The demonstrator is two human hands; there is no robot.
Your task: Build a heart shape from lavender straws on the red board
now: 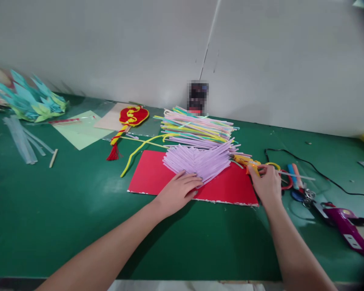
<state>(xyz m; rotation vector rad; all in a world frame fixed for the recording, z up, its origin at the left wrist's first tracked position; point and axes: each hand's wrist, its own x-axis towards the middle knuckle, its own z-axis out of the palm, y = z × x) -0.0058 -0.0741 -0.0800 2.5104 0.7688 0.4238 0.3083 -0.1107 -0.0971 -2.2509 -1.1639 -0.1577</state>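
Observation:
My left hand [178, 192] lies flat, its fingers stretched over the lower edge of a lilac chevron of thin strips [197, 157]. Those strips rest on a red board [151, 171] with a ragged white front edge. At the board's right end, my right hand [268, 182] has its fingers closed round an orange hot glue gun [244, 160]. The gun's nozzle points left toward the strips, and a clear glue stick [300, 176] sticks out behind it. Part of the gun is hidden by my fingers.
Behind the board lies a pile of coloured strips [197, 127]; a bent yellow stem [133, 155] extends leftward. A red-and-yellow tasselled ornament [134, 116] and blue paper shapes [33, 97] lie left. At right are a black cord [309, 161], keys [308, 198] and a purple power strip [348, 230].

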